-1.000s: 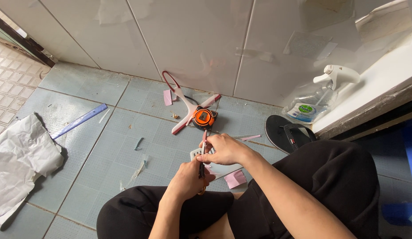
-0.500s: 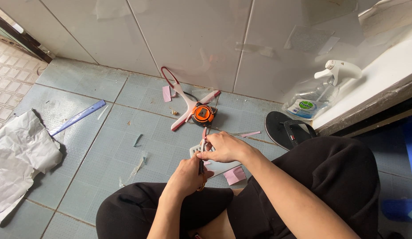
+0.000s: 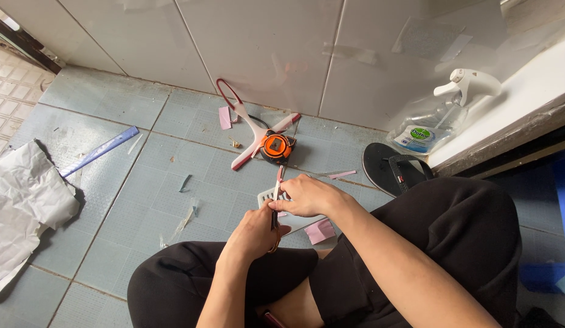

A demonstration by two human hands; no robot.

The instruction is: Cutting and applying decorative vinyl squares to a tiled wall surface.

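Observation:
My left hand [image 3: 253, 234] grips a pair of scissors [image 3: 274, 228] with an orange-brown finger ring, the blades pointing up between my hands. My right hand [image 3: 309, 195] pinches a narrow pink paper strip [image 3: 279, 178] that sticks up toward the wall. The two hands touch above my lap. Under them a white slotted plate [image 3: 266, 195] lies on the blue-green floor tiles, mostly hidden by my fingers. A pink paper offcut [image 3: 320, 231] rests by my right wrist.
An orange tape measure [image 3: 276, 147] and a white-and-red wiper tool [image 3: 252, 130] lie near the wall. A blue ruler [image 3: 100, 150] and crumpled white paper [image 3: 21, 200] are at left. A black sandal [image 3: 391, 167] and spray bottle [image 3: 440, 115] sit at right.
My hands stay together in the same spot with the scissors and the pink strip. Only the view has shifted slightly.

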